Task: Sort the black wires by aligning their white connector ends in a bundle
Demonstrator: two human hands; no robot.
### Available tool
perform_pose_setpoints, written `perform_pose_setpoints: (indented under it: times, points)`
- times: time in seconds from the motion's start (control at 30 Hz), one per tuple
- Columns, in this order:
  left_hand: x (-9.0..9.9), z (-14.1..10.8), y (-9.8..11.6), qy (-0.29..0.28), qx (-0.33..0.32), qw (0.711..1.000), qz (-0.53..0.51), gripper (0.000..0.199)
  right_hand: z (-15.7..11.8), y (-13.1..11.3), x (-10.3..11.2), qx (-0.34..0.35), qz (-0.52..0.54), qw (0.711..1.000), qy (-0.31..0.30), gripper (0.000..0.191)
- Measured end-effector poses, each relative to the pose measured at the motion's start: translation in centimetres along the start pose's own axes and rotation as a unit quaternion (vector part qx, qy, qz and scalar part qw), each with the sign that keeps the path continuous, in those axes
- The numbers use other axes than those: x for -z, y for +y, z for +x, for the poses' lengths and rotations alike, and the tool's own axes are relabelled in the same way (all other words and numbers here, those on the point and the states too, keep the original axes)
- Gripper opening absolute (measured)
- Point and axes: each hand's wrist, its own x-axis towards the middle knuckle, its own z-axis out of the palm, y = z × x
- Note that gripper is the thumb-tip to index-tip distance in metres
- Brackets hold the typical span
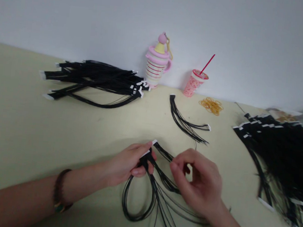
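My left hand [139, 160], a bracelet on its wrist, grips the white-connector end of a black wire harness [165, 180], thumb on top. From that end, some wires curl into a loop below and others fan out toward the lower right. A thin branch with a small white connector [154, 141] runs from beside my left thumb to my right fingertips. My right hand [197, 183] has thumb and forefinger pinched together on these wires. The other right fingers are curled, and the palm hides part of the harness behind it.
Behind my hands lies a single wire harness [182, 121]. A harness pile [96, 75] is at the back left, a larger pile [283, 149] at the right. Along the wall are a pink-lidded cup [155, 69], a straw cup [193, 83] and yellow rubber bands [211, 105].
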Motion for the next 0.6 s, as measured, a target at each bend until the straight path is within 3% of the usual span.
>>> perform_pose_setpoints:
  times: [0.1, 0.17, 0.23, 0.37, 0.6]
  points:
    - [0.1, 0.0, -0.1, 0.014, -0.003, 1.0, -0.005, 0.038, -0.2, -0.9, 0.2, -0.007, 0.083, 0.97, -0.228, 0.018]
    - [0.1, 0.0, -0.1, 0.019, -0.005, 1.0, -0.005, 0.04, -0.2, -0.6, -0.2, -0.021, 0.047, 0.953, -0.297, 0.029]
    - [0.1, -0.1, 0.0, 0.004, -0.013, 1.0, -0.005, 0.041, -0.2, 0.1, -0.7, -0.047, 0.013, 0.955, -0.291, 0.039]
    - [0.1, -0.2, 0.3, -0.03, -0.017, 0.999, 0.008, 0.04, -0.4, 1.3, -1.1, -0.099, 0.051, 0.959, -0.259, 0.044]
    - [0.5, -0.1, 0.0, -0.014, -0.031, 0.999, -0.029, 0.036, -0.2, 1.6, -1.7, -0.146, 0.081, 0.97, -0.174, 0.044]
